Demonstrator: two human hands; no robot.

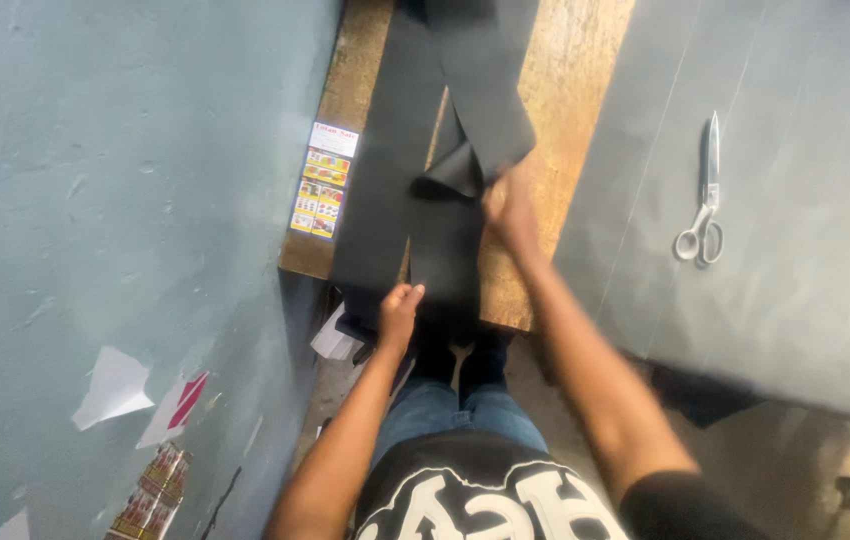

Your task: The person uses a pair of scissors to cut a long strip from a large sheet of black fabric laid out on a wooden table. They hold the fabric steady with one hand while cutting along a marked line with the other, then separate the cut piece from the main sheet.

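Lying along the wooden table [565,90], the black fabric strips [395,170] look light, limp and thin, curling where lifted; edges and ends seem the best grip. The right hand [510,205] pinches a curled strip end, and the left hand [397,312] closes on fabric at the table's near edge. Scissors [705,195] rest on grey sheet [785,230]. No containers show.

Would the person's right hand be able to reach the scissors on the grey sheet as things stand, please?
Probably yes: the scissors lie uncovered on the grey sheet, right of the right hand, but that hand grips the black strip.
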